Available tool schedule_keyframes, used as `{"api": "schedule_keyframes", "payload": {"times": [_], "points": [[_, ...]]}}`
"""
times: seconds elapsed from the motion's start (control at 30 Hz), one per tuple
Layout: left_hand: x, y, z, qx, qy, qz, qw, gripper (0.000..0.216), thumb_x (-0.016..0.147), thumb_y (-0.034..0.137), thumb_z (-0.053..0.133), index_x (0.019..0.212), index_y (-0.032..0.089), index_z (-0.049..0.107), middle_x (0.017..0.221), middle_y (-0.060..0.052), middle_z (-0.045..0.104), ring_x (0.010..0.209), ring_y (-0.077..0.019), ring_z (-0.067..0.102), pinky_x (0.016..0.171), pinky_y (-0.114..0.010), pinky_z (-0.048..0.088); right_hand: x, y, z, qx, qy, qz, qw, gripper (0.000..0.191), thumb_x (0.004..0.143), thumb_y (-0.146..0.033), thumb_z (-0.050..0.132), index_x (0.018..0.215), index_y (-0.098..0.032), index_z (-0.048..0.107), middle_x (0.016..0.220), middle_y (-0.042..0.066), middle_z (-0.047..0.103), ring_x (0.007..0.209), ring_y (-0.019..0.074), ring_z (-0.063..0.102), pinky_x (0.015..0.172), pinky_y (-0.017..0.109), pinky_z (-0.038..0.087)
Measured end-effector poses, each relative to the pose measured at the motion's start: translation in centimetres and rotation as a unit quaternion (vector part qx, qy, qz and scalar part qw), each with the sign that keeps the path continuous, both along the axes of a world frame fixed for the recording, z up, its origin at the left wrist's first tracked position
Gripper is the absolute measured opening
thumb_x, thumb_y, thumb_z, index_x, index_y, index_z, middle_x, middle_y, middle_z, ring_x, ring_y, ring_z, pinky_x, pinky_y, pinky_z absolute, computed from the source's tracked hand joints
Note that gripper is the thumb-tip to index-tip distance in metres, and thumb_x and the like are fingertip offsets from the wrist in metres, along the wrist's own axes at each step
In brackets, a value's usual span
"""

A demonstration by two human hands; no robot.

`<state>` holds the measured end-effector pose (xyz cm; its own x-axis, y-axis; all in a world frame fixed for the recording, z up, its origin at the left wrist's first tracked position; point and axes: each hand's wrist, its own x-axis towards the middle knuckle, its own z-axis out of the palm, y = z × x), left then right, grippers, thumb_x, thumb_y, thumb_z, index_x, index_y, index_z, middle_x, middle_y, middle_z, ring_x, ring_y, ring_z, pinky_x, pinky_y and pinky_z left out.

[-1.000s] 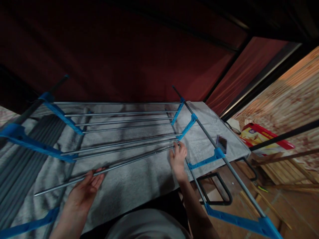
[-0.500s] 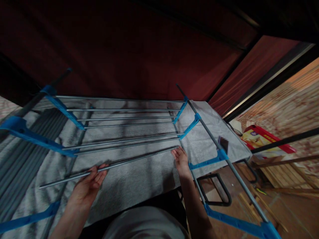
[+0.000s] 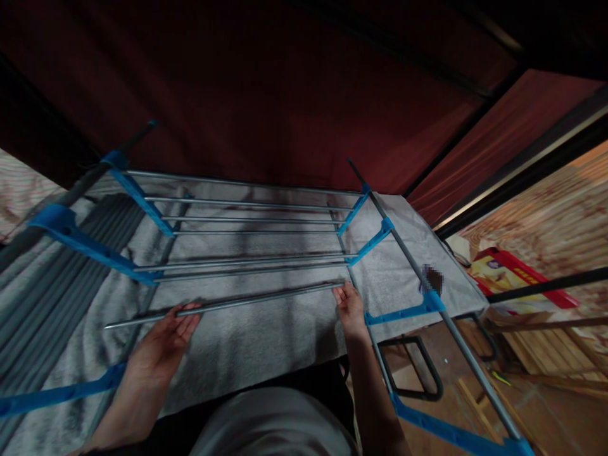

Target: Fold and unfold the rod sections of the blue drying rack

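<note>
A loose metal rod (image 3: 266,299) lies across a drying rack with blue plastic brackets (image 3: 375,240) and several fitted rods (image 3: 247,218). My left hand (image 3: 164,335) cups the rod from below near its left end, fingers curled around it. My right hand (image 3: 349,307) grips the rod's right end, close to the rack's right side rail (image 3: 408,259). The rack stands over a grey towel-like cloth (image 3: 266,335).
A bundle of grey rods (image 3: 52,278) lies on the cloth at the left. Dark red curtains hang behind. On the right are a red and yellow box (image 3: 513,278), a black metal frame (image 3: 418,367) and wooden slats on the floor.
The rod has swung closer to level with the fitted rods; its left end rose with my left hand. My right hand stayed at the right end. The view shifted slightly.
</note>
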<state>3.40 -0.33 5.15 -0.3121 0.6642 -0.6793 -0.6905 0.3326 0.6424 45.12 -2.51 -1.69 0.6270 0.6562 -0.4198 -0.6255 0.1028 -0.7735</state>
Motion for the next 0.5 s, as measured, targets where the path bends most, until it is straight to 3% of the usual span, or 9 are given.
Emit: {"api": "schedule_keyframes", "payload": {"times": [0.23, 0.5], "points": [[-2.8, 0.2, -0.7, 0.011, 0.043, 0.036, 0.998, 0.030, 0.086, -0.006, 0.050, 0.085, 0.020, 0.067, 0.083, -0.002, 0.077, 0.081, -0.0149, 0.076, 0.075, -0.023, 0.065, 0.5, -0.2, -0.3, -0.004, -0.015, 0.006, 1.000, 0.022, 0.074, -0.030, 0.089, 0.081, -0.024, 0.068, 0.070, -0.006, 0.072, 0.069, 0.0120, 0.072, 0.082, 0.029, 0.066], [-2.4, -0.3, -0.2, 0.090, 0.080, 0.117, 0.986, 0.019, 0.084, 0.000, 0.059, 0.088, 0.018, 0.061, 0.079, -0.004, 0.076, 0.079, -0.0185, 0.077, 0.079, -0.032, 0.065, 2.2, -1.0, -2.3, -0.011, -0.068, 0.033, 0.997, 0.015, 0.077, -0.027, 0.081, 0.080, -0.025, 0.066, 0.086, -0.001, 0.078, 0.092, 0.0164, 0.078, 0.099, 0.036, 0.064]]}}
